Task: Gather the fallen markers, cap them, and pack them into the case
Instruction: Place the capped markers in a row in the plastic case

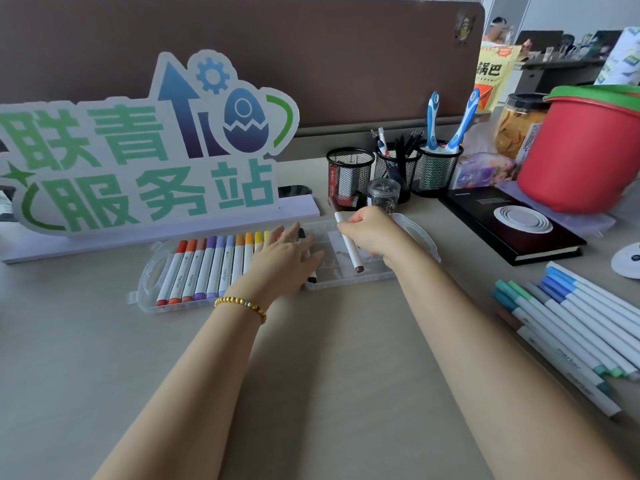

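— Both hands are over the case, yes? What is each one doing?

— Right hand (372, 232) pinches a white marker with a brown tip (349, 242), held slanted over the bare right part of the clear plastic case (349, 280); the brown end points down toward the tray and the white end sticks up past the fingers. Left hand (289, 252) lies flat with fingers straight, pressing on the markers in the middle of the case. A gold bead bracelet (242, 304) sits on that wrist.

— And nearer the camera?

— Both forearms reach across the grey desk (104, 375). Low on the right lies a loose bunch of capped markers (571, 327) in blues, teals and a brown one, side by side on the desk, well apart from the case.

— How full is the case?

— Its left part holds a row of packed markers (207, 268), caps running red, orange, purple, then yellow. A black-capped one lies just by the left fingers.

— Behind it?

— Three black mesh pen cups (349, 176), a small clear jar in front of them, a black notebook (512, 226) and a red bucket (585, 150) to the right, and a large sign with green characters (138, 161) on the left against the brown partition (311, 46).
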Demonstrator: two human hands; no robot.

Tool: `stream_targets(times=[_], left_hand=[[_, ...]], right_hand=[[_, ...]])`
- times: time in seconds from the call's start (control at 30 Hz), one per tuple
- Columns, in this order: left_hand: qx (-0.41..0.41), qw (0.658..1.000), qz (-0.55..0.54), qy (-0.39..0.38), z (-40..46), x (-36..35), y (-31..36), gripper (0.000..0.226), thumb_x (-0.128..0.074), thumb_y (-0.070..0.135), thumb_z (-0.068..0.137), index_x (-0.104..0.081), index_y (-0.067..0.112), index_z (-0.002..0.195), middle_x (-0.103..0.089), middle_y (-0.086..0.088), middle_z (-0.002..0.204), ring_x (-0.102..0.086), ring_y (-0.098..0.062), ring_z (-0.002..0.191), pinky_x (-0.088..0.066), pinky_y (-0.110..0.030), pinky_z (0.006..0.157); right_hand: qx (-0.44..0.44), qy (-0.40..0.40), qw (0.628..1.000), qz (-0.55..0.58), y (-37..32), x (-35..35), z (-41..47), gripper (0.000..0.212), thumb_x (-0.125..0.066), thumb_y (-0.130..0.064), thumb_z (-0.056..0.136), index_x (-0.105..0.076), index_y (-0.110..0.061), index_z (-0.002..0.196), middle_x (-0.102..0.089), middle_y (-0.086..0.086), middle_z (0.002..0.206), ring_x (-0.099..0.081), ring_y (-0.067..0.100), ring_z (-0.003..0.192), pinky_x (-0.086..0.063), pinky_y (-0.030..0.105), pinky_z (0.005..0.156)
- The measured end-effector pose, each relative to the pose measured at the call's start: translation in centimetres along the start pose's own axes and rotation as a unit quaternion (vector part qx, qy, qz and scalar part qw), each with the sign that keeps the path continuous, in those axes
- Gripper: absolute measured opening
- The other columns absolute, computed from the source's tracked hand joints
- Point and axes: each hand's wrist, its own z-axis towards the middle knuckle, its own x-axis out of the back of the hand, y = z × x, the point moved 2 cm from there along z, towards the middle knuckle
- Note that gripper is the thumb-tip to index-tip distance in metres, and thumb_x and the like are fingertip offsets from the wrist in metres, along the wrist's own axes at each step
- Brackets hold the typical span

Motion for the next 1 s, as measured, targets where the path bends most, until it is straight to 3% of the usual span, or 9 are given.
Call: stream_targets(times=[0.07,0.17,0.27,0.43,0.57,0.67,0.73,0.9,1.0], left_hand=[[0.025,0.999,-0.023,0.015,-0.2,0.0,0.1,0.049,-0.030,0.048,0.097,-0.030,0.033,0.143,-0.015,0.002,0.156,-0.004,-0.024,0.144,-0.013,-0.039,0.115],[0.038,0.998,-0.009,0.040,-0.3,-0.1,0.2,0.053,-0.030,0.050,0.096,-0.027,0.029,0.145,-0.020,0.000,0.155,-0.010,-0.025,0.143,-0.014,-0.038,0.114],[0.025,0.998,0.049,0.015,-0.2,-0.3,0.0,0.055,-0.027,0.045,0.098,-0.019,0.023,0.148,-0.017,-0.004,0.155,-0.007,-0.029,0.144,-0.013,-0.042,0.117],[0.034,0.997,0.069,-0.028,-0.2,-0.2,0.5,0.053,-0.020,0.034,0.101,-0.010,0.018,0.150,-0.003,-0.006,0.157,0.001,-0.033,0.144,-0.009,-0.051,0.115],[0.030,0.999,0.035,-0.009,0.1,0.0,-0.1,0.050,-0.032,0.018,0.098,-0.020,0.010,0.146,-0.014,-0.008,0.156,-0.006,-0.030,0.144,-0.013,-0.048,0.116],[0.022,0.999,-0.002,0.044,-0.1,0.3,-1.1,0.046,-0.034,0.023,0.098,-0.032,0.015,0.143,-0.025,-0.003,0.153,-0.016,-0.024,0.143,-0.016,-0.039,0.115],[0.032,0.997,-0.020,0.063,-0.5,0.3,-1.1,0.046,-0.024,0.031,0.101,-0.029,0.022,0.145,-0.021,0.002,0.155,-0.015,-0.021,0.143,-0.012,-0.037,0.115],[0.039,0.997,-0.017,0.059,-0.6,0.1,-0.8,0.048,-0.022,0.035,0.101,-0.024,0.024,0.147,-0.018,0.002,0.156,-0.012,-0.021,0.144,-0.008,-0.038,0.116],[0.035,0.997,-0.010,0.061,-0.6,0.1,-1.0,0.048,-0.022,0.036,0.101,-0.024,0.024,0.147,-0.018,0.002,0.156,-0.012,-0.021,0.144,-0.009,-0.038,0.116]], right_hand=[[-0.007,-0.005,1.000,-0.018,0.0,-0.1,0.1,0.014,-0.050,-0.018,0.088,-0.044,-0.015,0.076,-0.028,0.000,0.057,-0.023,0.015,0.051,-0.019,0.025,0.051],[-0.010,-0.007,1.000,-0.010,0.1,-0.3,0.3,0.022,-0.051,-0.019,0.087,-0.040,-0.018,0.067,-0.030,0.002,0.060,-0.025,0.017,0.055,-0.019,0.026,0.052],[-0.007,-0.004,1.000,-0.010,0.1,-0.7,0.4,0.016,-0.051,-0.020,0.086,-0.045,-0.016,0.072,-0.035,0.005,0.065,-0.030,0.018,0.060,-0.019,0.026,0.053],[0.002,0.012,1.000,-0.002,0.4,-1.7,1.0,0.038,-0.052,-0.019,0.084,-0.028,-0.022,0.054,-0.026,0.000,0.055,-0.024,0.018,0.052,-0.017,0.028,0.053],[-0.020,0.027,0.999,-0.036,0.3,-2.4,1.2,0.039,-0.051,-0.024,0.086,-0.030,-0.020,0.053,-0.031,-0.002,0.052,-0.028,0.018,0.053,-0.022,0.029,0.059],[-0.023,0.026,0.987,-0.156,-0.1,-3.4,1.2,0.025,-0.044,-0.037,0.091,-0.058,-0.018,0.082,-0.061,0.002,0.084,-0.051,0.025,0.090,-0.029,0.035,0.086],[-0.015,0.042,0.977,-0.207,-0.3,-4.2,1.3,0.038,-0.040,-0.044,0.092,-0.063,-0.017,0.105,-0.063,0.005,0.109,-0.050,0.028,0.112,-0.028,0.038,0.094],[-0.004,0.067,0.964,-0.255,0.1,-5.7,1.8,0.042,-0.035,-0.050,0.092,-0.060,-0.017,0.082,-0.066,0.008,0.109,-0.049,0.030,0.113,-0.029,0.039,0.093],[0.006,0.064,0.967,-0.247,0.1,-5.4,1.6,0.045,-0.033,-0.054,0.094,-0.062,-0.021,0.086,-0.064,0.007,0.112,-0.048,0.029,0.115,-0.028,0.038,0.093]])
